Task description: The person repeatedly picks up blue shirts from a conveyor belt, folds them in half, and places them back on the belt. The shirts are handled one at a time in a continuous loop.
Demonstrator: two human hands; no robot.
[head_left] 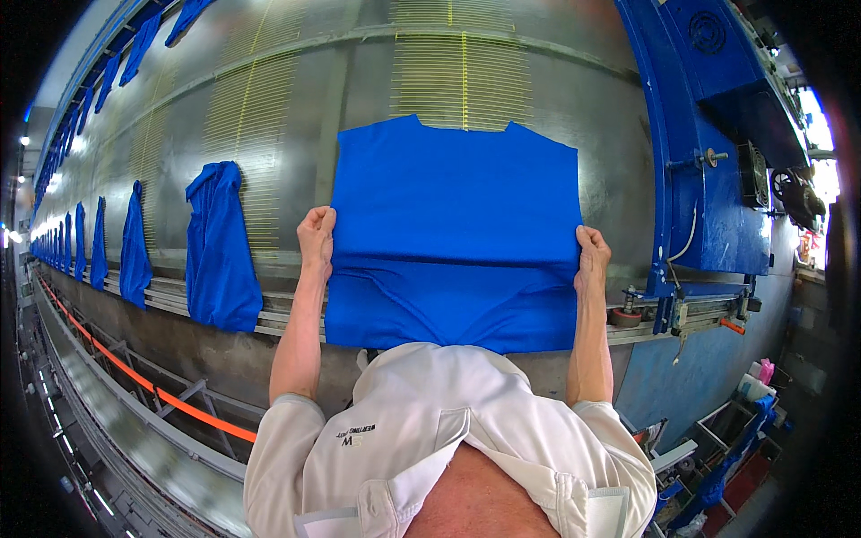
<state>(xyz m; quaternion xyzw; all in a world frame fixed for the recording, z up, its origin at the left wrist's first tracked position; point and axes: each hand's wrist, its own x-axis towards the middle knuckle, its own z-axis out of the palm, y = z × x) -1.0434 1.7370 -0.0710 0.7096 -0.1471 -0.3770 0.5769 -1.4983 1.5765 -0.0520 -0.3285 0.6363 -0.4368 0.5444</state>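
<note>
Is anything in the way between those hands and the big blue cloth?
Nothing visible is. The left hand is already holding the left edge of the blue cloth, and the right hand is holding its right edge.

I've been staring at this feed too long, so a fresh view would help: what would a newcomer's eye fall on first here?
Probably the broad bright blue fabric panel spread at the center, with the left hand and right hand at its two side edges. Next, the row of blue cloth pieces running off to the left, and the big blue machine frame on the right.
</note>
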